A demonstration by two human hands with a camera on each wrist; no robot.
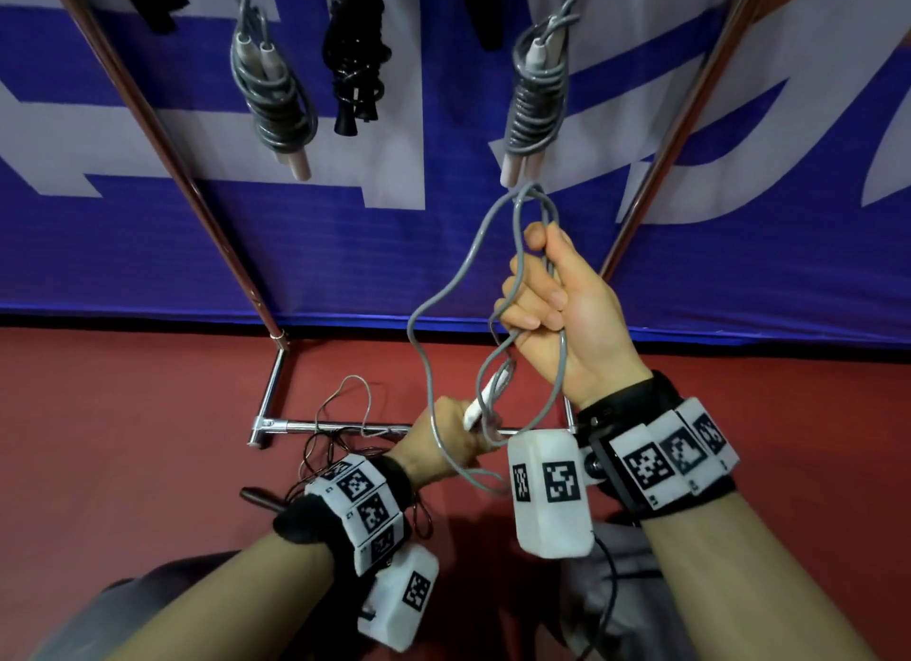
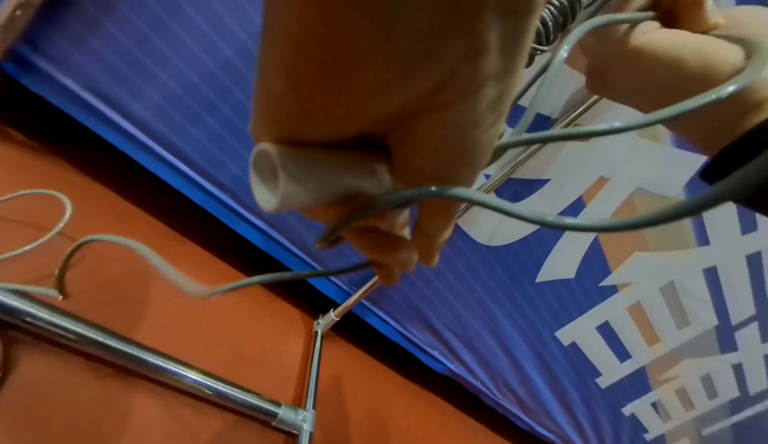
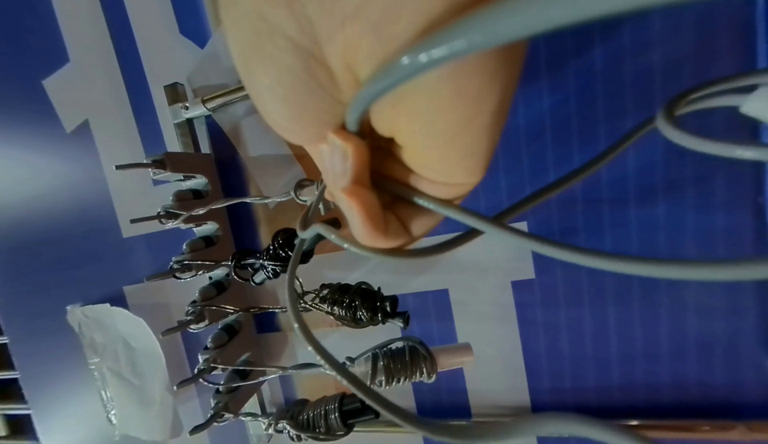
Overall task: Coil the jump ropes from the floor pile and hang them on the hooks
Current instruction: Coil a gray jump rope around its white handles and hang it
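Observation:
A grey jump rope [image 1: 446, 290] runs in loose loops between both hands. My right hand [image 1: 557, 310] is raised in front of the banner and grips several strands of the grey cord [image 3: 436, 241] in its fist. Lower down, my left hand [image 1: 451, 438] grips the rope's white handle [image 1: 485, 401], whose hollow end [image 2: 291, 178] sticks out of the fist, with cord [image 2: 540, 218] passing by the fingers. More cord [image 2: 124, 254] trails to the red floor. Coiled ropes hang above on hooks: two grey ones [image 1: 273, 98] [image 1: 535, 93] and a black one [image 1: 352, 64].
A chrome rack base [image 1: 335, 426] lies on the red floor [image 1: 148, 414], with copper-coloured uprights [image 1: 162, 133] slanting up both sides. A pile of thin dark ropes [image 1: 340, 433] lies by the base. A blue and white banner [image 1: 739, 266] hangs behind. The hook row [image 3: 183, 273] carries several bundles.

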